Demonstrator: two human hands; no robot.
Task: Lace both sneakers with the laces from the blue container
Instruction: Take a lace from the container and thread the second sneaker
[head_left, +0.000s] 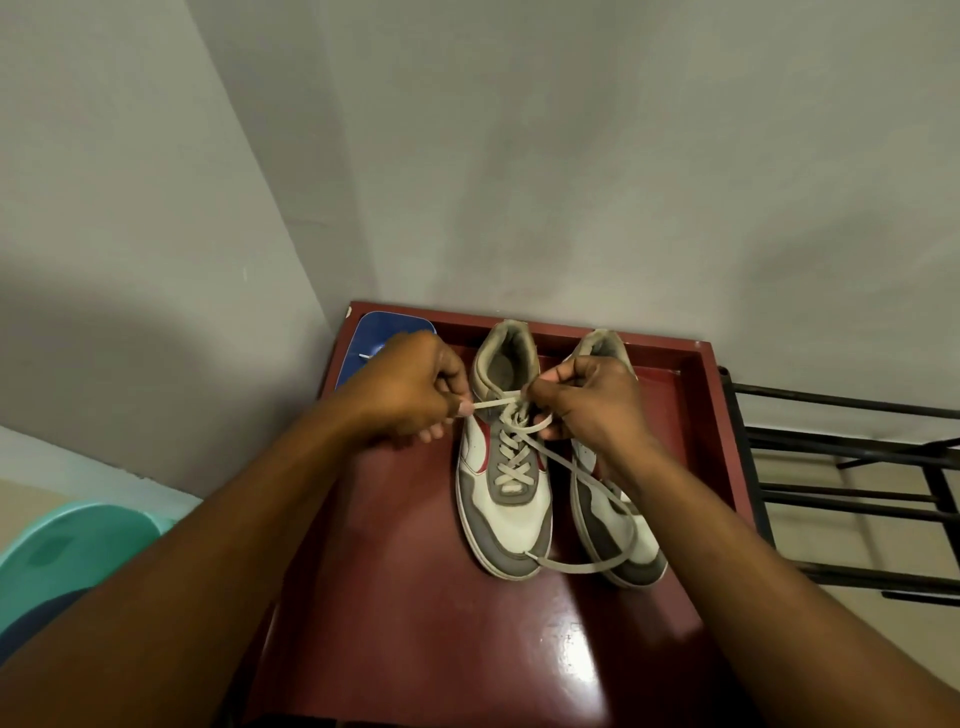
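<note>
Two white, grey and red sneakers stand side by side on a dark red table (415, 545), toes toward me. The left sneaker (506, 519) has a beige lace (511, 460) crossed up its eyelets. My left hand (410, 389) pinches one lace end at the top left of that shoe. My right hand (587, 405) grips the other part of the lace at the top right; a long loose end trails over the right sneaker (623, 535) and loops back to the left shoe's toe. The right sneaker is partly hidden by my right hand. The blue container (374, 338) lies behind my left hand.
The table stands in a corner against grey walls (519, 156). A black metal rack (841, 467) is to its right. A teal plastic object (67, 551) sits low at the left.
</note>
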